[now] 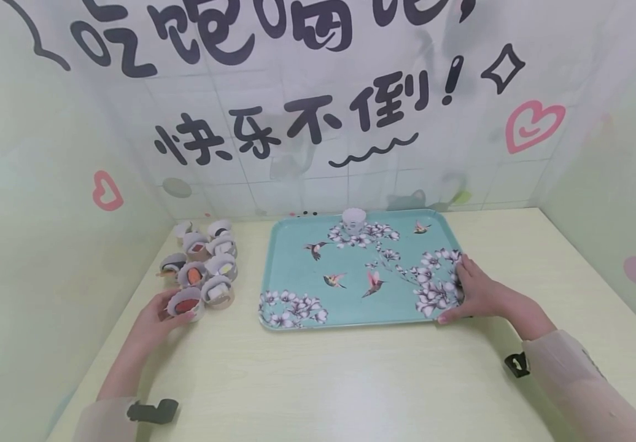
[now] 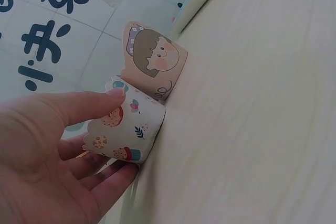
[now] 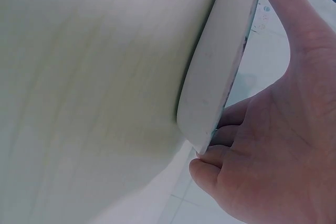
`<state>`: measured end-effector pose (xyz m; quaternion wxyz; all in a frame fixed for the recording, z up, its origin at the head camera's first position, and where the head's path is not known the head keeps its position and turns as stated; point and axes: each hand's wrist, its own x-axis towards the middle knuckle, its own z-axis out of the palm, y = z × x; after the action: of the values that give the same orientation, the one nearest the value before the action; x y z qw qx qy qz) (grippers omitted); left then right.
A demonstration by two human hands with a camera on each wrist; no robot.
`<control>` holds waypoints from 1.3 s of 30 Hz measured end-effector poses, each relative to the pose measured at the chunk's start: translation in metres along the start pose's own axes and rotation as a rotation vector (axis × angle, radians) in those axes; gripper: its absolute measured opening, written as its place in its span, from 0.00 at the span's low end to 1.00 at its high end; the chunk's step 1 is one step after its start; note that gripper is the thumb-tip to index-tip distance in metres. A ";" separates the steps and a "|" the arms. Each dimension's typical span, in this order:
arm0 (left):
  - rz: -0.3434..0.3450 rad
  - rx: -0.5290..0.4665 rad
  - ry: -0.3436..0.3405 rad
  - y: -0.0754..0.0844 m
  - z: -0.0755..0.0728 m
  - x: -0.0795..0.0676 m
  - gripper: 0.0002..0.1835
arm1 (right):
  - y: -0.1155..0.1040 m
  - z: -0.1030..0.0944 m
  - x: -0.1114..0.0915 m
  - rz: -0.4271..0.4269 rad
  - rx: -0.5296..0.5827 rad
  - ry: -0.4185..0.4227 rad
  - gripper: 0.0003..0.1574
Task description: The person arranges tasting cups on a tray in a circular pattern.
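Observation:
My left hand [image 1: 158, 322] holds a paper baking cup [image 1: 186, 305] with something red inside, at the front of a cluster of similar cups. Close up in the left wrist view, this cup has cupcake and leaf prints, with the thumb on one side and fingers on the other. Beside it stands a cup with a cartoon face [image 2: 157, 56]. A teal tray [image 1: 296, 258] with flowers and hummingbirds lies on the table. My right hand [image 1: 480, 291] grips its front right corner, thumb at the front rim and fingers along the right side. A single white cup [image 1: 354, 221] stands at the tray's back edge.
Several cups with varied contents, among them one with an orange piece [image 1: 193, 275], crowd the table's left side. The pale wood table [image 1: 340, 380] meets a back wall [image 1: 296, 166] with printed lettering. Side panels stand left and right.

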<state>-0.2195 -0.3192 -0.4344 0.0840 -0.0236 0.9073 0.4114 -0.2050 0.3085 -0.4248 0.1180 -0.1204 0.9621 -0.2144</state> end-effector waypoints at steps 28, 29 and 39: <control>0.015 0.035 0.016 0.007 -0.003 -0.010 0.44 | 0.000 0.000 0.000 0.006 0.004 -0.003 0.88; 0.016 0.036 0.016 0.007 -0.004 -0.011 0.43 | 0.000 0.001 0.000 0.006 0.003 -0.004 0.88; 0.056 0.057 0.043 0.011 -0.007 -0.015 0.41 | -0.001 0.000 -0.001 -0.008 -0.007 0.005 0.87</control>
<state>-0.2069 -0.3176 -0.4192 0.0537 -0.0048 0.9206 0.3869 -0.2041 0.3077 -0.4242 0.1142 -0.1241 0.9626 -0.2120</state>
